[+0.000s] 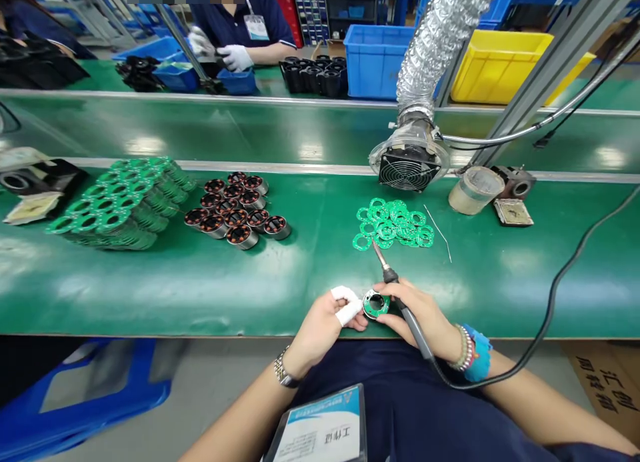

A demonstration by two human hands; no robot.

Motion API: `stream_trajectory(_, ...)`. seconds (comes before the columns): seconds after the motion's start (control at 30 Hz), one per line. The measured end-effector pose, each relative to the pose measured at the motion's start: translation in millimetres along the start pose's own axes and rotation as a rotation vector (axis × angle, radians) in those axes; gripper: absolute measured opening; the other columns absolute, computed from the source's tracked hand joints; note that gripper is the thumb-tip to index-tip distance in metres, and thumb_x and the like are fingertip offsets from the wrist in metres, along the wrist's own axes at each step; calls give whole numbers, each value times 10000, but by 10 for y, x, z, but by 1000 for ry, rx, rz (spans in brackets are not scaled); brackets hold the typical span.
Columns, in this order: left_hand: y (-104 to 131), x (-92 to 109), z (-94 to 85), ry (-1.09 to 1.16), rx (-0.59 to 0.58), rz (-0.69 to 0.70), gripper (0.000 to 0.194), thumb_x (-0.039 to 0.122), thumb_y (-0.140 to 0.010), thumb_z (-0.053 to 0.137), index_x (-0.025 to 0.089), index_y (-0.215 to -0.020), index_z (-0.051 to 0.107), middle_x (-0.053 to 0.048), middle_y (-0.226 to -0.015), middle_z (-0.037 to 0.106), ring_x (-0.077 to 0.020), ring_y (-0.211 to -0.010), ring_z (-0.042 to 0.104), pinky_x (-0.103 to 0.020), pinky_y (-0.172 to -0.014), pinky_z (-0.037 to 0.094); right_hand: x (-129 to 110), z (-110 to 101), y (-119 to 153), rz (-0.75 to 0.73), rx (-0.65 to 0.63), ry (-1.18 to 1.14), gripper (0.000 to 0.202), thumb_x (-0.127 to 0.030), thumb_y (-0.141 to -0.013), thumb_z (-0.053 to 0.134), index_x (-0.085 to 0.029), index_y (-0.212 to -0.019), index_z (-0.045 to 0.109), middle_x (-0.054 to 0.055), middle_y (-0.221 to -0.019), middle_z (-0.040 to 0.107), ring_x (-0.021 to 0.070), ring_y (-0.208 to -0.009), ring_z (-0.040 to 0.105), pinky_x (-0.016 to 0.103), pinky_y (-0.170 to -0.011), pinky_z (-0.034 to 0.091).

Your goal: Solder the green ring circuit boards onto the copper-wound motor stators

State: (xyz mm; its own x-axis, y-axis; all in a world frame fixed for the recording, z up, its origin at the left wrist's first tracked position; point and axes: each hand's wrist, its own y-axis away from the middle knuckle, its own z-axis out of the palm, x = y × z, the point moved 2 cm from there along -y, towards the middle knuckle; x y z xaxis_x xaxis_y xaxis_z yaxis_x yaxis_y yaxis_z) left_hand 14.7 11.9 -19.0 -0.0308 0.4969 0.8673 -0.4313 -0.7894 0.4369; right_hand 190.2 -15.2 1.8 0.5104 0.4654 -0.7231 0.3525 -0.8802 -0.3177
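My left hand (327,319), with white finger cots on its thumb and a finger, is closed on the rim of a motor stator (367,309). A green ring-shaped circuit board (384,308) lies on the stator's top face. My right hand (427,315) keeps a soldering iron (414,330) between its fingers, tip pointing up and away from the stator. Its thumb and forefinger also touch the right side of the stator and board. Beyond the hands lies a loose pile of green ring boards (395,223). A thin wire of solder (438,233) rests beside that pile.
Several copper-wound stators (242,235) stand left of centre, beside stacked green board panels (120,205). A fan on a foil duct (409,169) hangs over the bench. A round tub (475,190) and an iron stand (515,202) are at right. A co-worker's gloved hands (236,57) are opposite.
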Motion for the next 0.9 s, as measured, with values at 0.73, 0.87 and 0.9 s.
stream_trajectory(0.73,-6,-77,-49,62,12,42,196,282,-727,687,136,-783,568,-2,-664,655,-108,-609,640,-224,-628,533,104,-99,152,142,194,-165,415,-116,-762,605,-219,-1143,474,46,-1040,616,144,-893,620,304,-825,520)
stream_trajectory(0.87,7,-58,-47,37,16,56,204,281,-715,693,137,-786,567,-1,-653,653,-108,-594,636,-217,-614,528,77,34,196,120,203,-279,543,-88,-744,606,-219,-1229,398,63,-1093,594,159,-972,608,325,-857,520)
stream_trajectory(0.9,10,-54,-44,34,14,58,204,279,-714,694,138,-788,567,-2,-653,650,-108,-597,634,-220,-619,528,71,57,194,122,209,-313,556,-83,-745,602,-217,-1239,386,66,-1100,586,158,-984,604,323,-863,521)
